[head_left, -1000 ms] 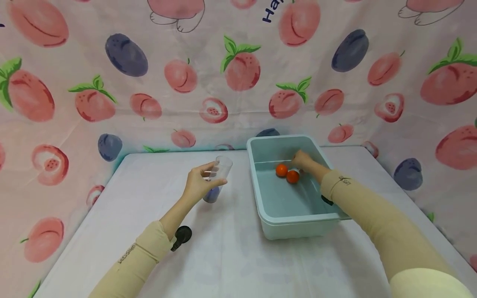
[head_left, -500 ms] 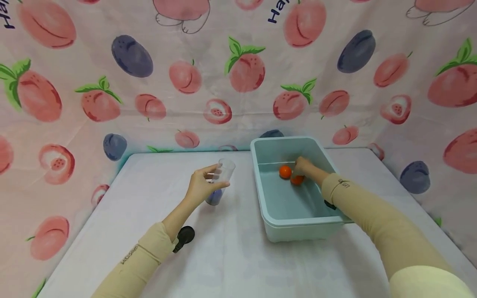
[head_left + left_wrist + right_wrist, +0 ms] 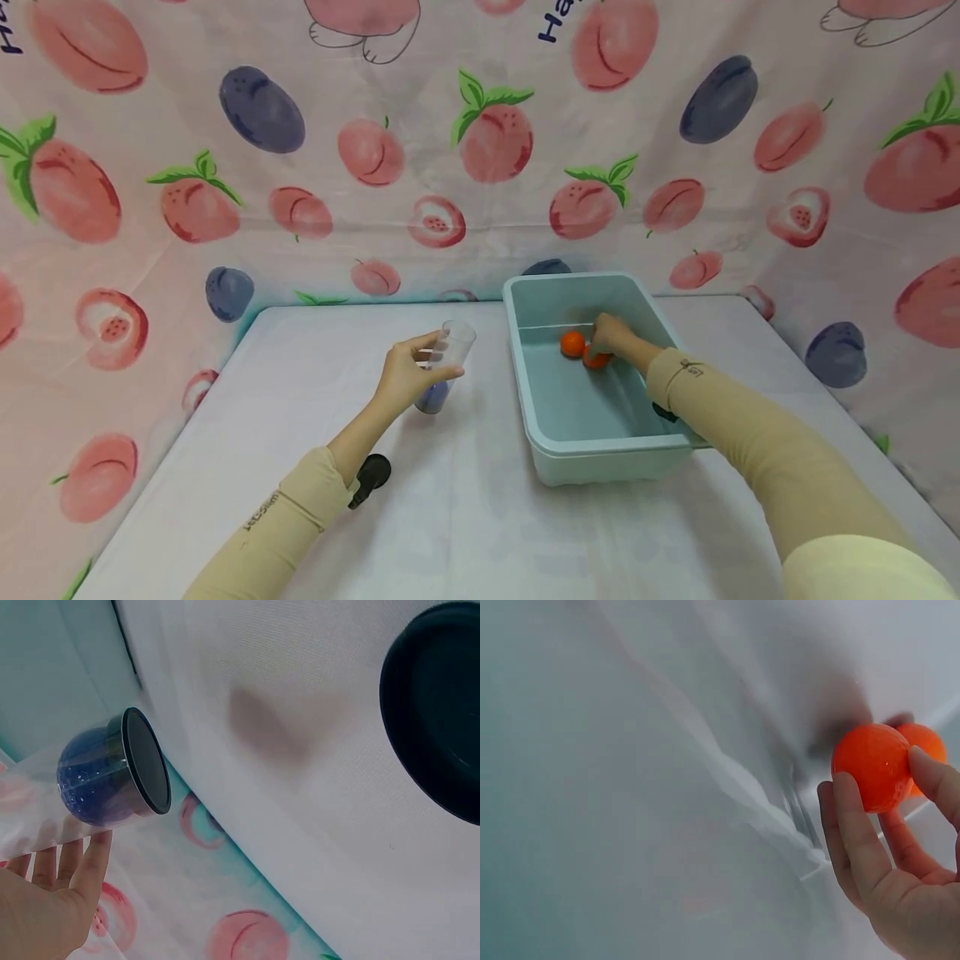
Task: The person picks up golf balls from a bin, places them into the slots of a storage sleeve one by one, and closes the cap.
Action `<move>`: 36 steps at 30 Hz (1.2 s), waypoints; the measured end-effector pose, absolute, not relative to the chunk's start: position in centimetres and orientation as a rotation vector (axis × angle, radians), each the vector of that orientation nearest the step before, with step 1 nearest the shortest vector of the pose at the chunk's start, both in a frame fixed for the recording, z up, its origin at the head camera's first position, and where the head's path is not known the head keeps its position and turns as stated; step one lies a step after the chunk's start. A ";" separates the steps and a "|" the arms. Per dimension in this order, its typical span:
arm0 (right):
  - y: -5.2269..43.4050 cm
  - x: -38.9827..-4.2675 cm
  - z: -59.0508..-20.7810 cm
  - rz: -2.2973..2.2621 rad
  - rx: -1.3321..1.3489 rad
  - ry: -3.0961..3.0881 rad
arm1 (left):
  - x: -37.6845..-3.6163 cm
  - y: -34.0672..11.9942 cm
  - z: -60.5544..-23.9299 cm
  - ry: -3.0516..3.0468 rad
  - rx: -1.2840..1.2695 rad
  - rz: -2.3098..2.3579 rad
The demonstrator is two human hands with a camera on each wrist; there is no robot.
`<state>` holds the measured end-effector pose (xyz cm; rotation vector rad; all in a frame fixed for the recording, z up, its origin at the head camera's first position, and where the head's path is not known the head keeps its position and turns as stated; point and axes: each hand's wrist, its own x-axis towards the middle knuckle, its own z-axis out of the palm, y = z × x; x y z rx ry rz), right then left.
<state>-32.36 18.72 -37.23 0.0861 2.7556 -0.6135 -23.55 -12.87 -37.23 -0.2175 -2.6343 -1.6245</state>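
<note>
My left hand [image 3: 401, 379] holds a clear plastic tube [image 3: 456, 338], tilted above the white table. At the tube's lower end sits a glossy blue ball [image 3: 90, 776], just above a dark round base [image 3: 148, 761]. Inside the pale blue-green bin [image 3: 566, 417], my right hand [image 3: 613, 336] pinches an orange ball [image 3: 871, 766] between thumb and fingertips; the ball's surface looks dimpled. A second orange ball [image 3: 930, 748] lies close beside it on the bin floor, partly covered by the first in the right wrist view.
The bin's raised walls surround the right hand, its near rim [image 3: 607, 447] facing me. A black round-ended piece [image 3: 372, 473] shows beside the left sleeve. Behind the white table [image 3: 480, 533] hangs a fruit-printed cloth [image 3: 480, 225].
My right hand has moved down and over the nearer orange ball and now pinches it. The left hand keeps the tube in about the same place; the head view has shifted slightly.
</note>
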 end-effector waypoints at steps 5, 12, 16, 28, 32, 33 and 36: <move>18.7 -32.4 -36.8 -0.618 0.075 2.751 | -23.5 -12.8 -37.3 -2.644 -0.222 -1.606; 18.3 -32.4 -35.5 -0.623 0.075 2.752 | -23.4 -12.6 -37.0 -2.632 -0.238 -1.606; 17.9 -32.4 -35.1 -0.624 0.070 2.746 | -23.4 -12.5 -36.8 -2.631 -0.248 -1.606; 18.3 -32.2 -35.0 -0.799 0.031 2.703 | -23.2 -12.4 -36.8 -2.645 -0.241 -1.596; 18.5 -32.2 -34.7 -0.910 -0.006 2.674 | -23.2 -12.3 -36.8 -2.645 -0.234 -1.600; 18.6 -32.3 -34.6 -0.928 -0.011 2.667 | -23.2 -12.3 -36.8 -2.645 -0.234 -1.602; 18.8 -32.4 -34.4 -0.974 -0.016 2.646 | -23.1 -12.2 -36.8 -2.644 -0.243 -1.604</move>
